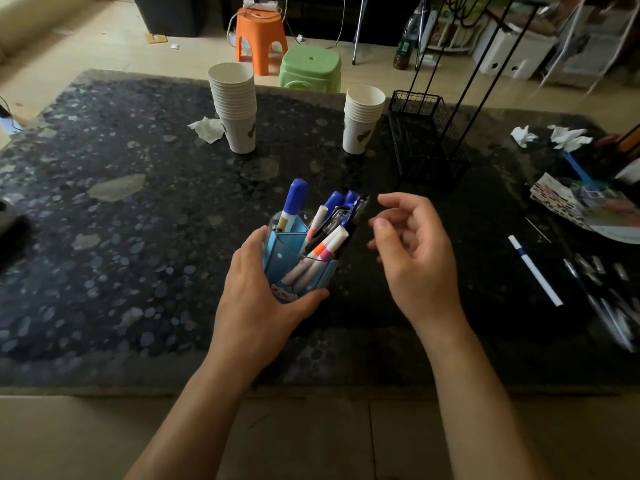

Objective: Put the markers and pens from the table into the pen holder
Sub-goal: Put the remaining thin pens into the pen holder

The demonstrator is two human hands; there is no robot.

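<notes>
Dark speckled table [145,237], two cup stacks [233,109] and a wire basket [424,140] at the far side. Left hand [256,299] wraps the blue holder [298,271] at table centre. Markers [325,244] stand in it, caps up, tilted toward the far right. Right hand [415,258] hangs just beside them, fingers loosely curled, holding nothing. One white pen [535,270] lies flat on the right, long axis running near-right to far-left.

Bare forearms, seemingly no sleeves
</notes>
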